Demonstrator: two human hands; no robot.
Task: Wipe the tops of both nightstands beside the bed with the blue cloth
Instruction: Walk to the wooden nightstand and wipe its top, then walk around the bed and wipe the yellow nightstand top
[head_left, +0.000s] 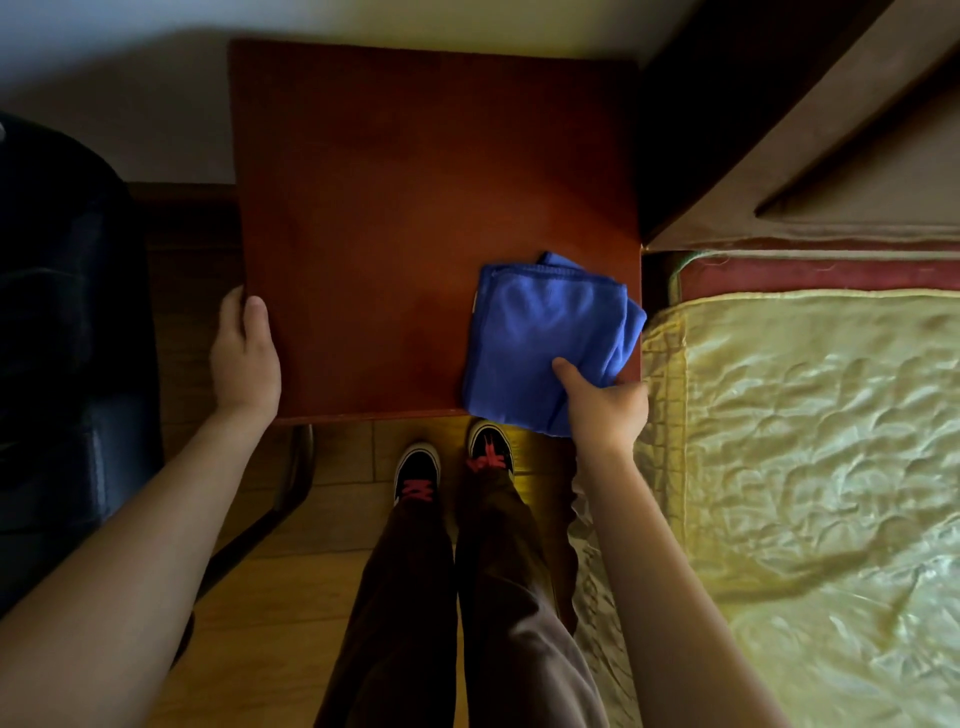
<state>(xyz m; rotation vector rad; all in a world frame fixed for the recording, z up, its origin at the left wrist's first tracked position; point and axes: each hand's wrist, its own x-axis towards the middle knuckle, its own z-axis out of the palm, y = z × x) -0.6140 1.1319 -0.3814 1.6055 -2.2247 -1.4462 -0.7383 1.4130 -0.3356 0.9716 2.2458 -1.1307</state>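
Note:
A reddish-brown nightstand top (405, 208) fills the middle of the head view, seen from above. A folded blue cloth (540, 332) lies on its near right corner, its lower edge hanging a little over the front. My right hand (602, 405) pinches the cloth's near right part, thumb on top. My left hand (244, 353) grips the nightstand's left edge near the front corner, thumb resting on the top. The rest of the top is bare.
The bed with a yellow-green quilted cover (821, 467) runs along the right, touching the nightstand. A brown headboard (831, 156) rises at upper right. A dark blue chair (62, 338) stands on the left. My shoes (452, 462) are on the wooden floor below.

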